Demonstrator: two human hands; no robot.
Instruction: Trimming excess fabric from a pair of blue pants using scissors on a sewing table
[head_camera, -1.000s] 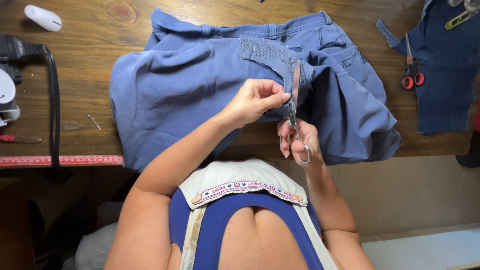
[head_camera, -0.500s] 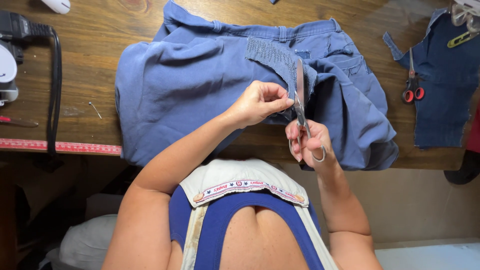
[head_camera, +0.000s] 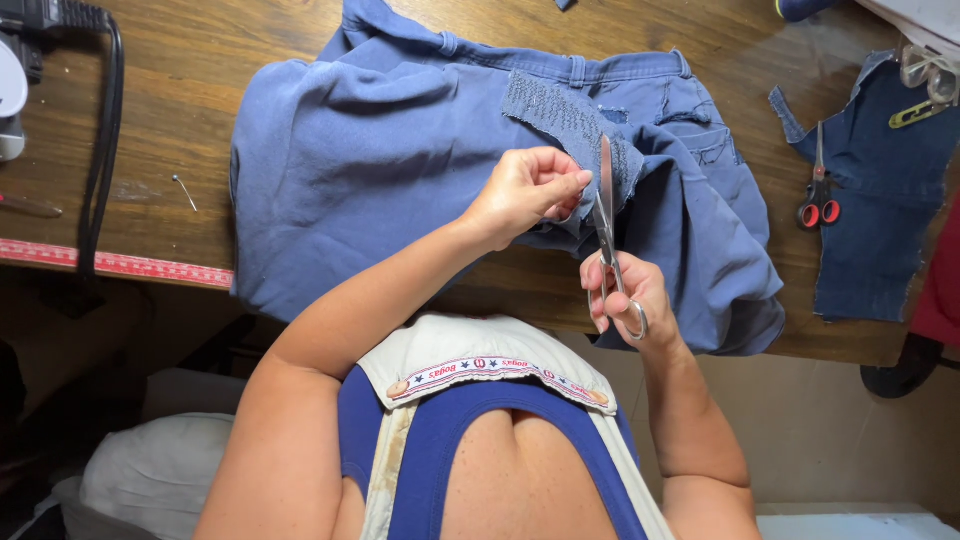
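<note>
Your left hand (head_camera: 528, 190) pinches a fold of the blue trousers (head_camera: 400, 170) spread across the upper middle of the frame. Your right hand (head_camera: 625, 295) grips the scissors (head_camera: 607, 215), fingers through the loops, blades nearly closed at the stitched patch (head_camera: 560, 112). The cutting looks barely begun; most of the patch remains attached. The scissors run lengthwise almost vertically, tips toward the frame's top.

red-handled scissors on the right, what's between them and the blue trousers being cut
In the head view, a narrow strip of bare wooden table separates the blue trousers from the dark denim piece on which the red-handled scissors lie.
</note>
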